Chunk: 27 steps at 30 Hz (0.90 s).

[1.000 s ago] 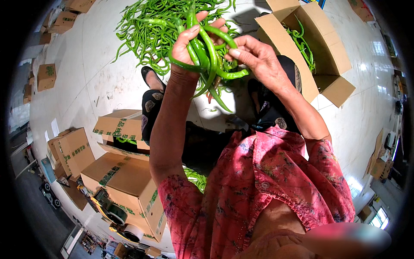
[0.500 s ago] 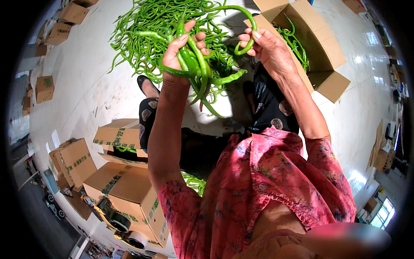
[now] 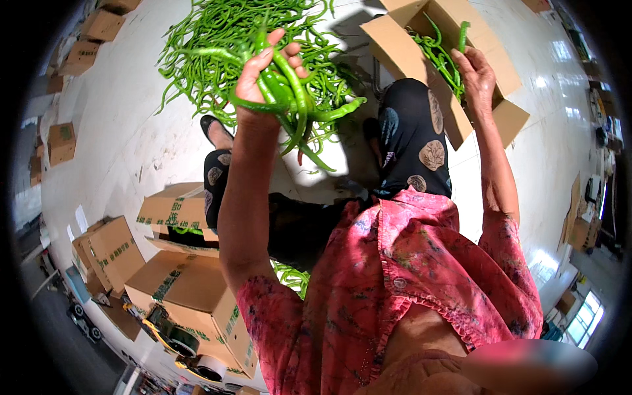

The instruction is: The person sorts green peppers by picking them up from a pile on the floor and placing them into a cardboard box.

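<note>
My left hand (image 3: 250,92), raised over the floor, is closed round a bunch of long green chili peppers (image 3: 300,108) that hang out below and to both sides. Behind it a wide pile of green peppers (image 3: 204,72) spreads across the pale floor. At the right, my right hand (image 3: 480,78) pinches one green pepper (image 3: 463,35), its end pointing up, above an open cardboard carton (image 3: 490,36). Several long peppers (image 3: 440,60) lie inside that carton. My right fingers partly hide the held pepper's lower end.
At the lower left stand a taped carton (image 3: 181,280) and an open carton (image 3: 172,205) with peppers in it. Tape dispensers (image 3: 174,336) sit beside the taped one. More peppers (image 3: 292,278) show by my left elbow. Another carton (image 3: 62,143) stands farther left.
My right hand has moved right, from beside the bunch to over the open carton, with a pepper in its fingers. My left hand still holds the bunch, shifted slightly left.
</note>
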Each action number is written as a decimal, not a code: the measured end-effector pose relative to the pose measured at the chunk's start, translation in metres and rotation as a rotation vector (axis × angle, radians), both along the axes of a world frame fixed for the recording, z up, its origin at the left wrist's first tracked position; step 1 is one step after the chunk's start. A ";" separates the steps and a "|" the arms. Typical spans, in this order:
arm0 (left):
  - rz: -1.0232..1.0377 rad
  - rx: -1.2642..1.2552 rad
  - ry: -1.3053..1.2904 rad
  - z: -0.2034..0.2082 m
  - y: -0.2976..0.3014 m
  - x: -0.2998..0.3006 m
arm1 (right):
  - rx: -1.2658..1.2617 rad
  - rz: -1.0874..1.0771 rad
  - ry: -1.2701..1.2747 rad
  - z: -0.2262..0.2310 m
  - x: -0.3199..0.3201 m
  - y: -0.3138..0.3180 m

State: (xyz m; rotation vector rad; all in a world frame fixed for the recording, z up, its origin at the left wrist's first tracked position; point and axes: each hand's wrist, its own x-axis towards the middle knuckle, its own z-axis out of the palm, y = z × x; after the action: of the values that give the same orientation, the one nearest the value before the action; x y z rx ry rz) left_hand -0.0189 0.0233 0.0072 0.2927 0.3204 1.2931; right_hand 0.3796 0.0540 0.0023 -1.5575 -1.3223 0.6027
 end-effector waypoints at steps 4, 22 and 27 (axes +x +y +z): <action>0.019 0.061 0.000 -0.009 0.000 -0.011 | -0.025 -0.024 -0.379 -0.025 0.012 0.002; 0.125 -0.059 0.155 0.002 -0.006 -0.006 | 0.086 0.778 -0.182 0.077 -0.194 -0.082; 0.113 -0.027 0.246 0.004 -0.009 -0.005 | -0.120 0.761 -0.117 0.063 -0.222 -0.075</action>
State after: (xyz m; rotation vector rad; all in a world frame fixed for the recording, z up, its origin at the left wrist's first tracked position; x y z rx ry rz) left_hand -0.0243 0.0146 0.0109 0.4164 0.5698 1.3650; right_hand 0.1580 -0.0209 0.0651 -1.1556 -2.0103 1.0796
